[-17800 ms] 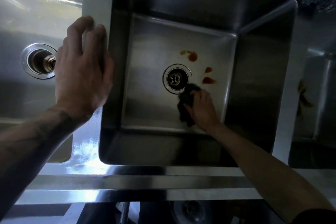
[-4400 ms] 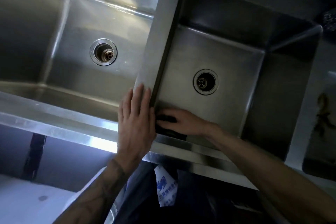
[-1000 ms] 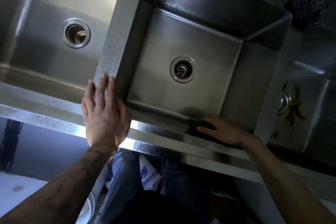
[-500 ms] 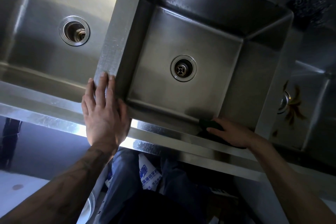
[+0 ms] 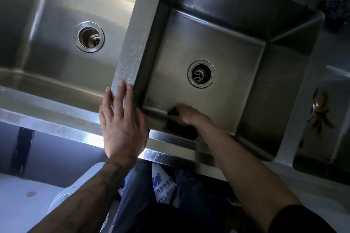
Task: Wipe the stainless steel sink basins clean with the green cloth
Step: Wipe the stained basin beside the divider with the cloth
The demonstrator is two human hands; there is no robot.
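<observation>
The middle steel basin (image 5: 217,39) has a round drain (image 5: 201,73) and a floor free of stains. My right hand (image 5: 186,116) is down at the basin's near wall, left of centre, shut on the dark green cloth (image 5: 173,112), which it presses against the steel; most of the cloth is hidden under the fingers. My left hand (image 5: 121,119) lies flat, fingers spread, on the divider rim (image 5: 132,43) between the left and middle basins. The left basin (image 5: 56,15) has its own open drain (image 5: 88,36).
A third basin (image 5: 337,100) at the right edge carries brown streaks (image 5: 322,117) around its drain. A dark steel scourer (image 5: 339,7) sits at the top right. The front steel ledge (image 5: 56,126) runs below the basins, with a printed bag (image 5: 163,185) underneath.
My right hand has slid the cloth leftward along the near wall of the middle basin, from its right corner toward the left corner. The left hand has stayed on the divider.
</observation>
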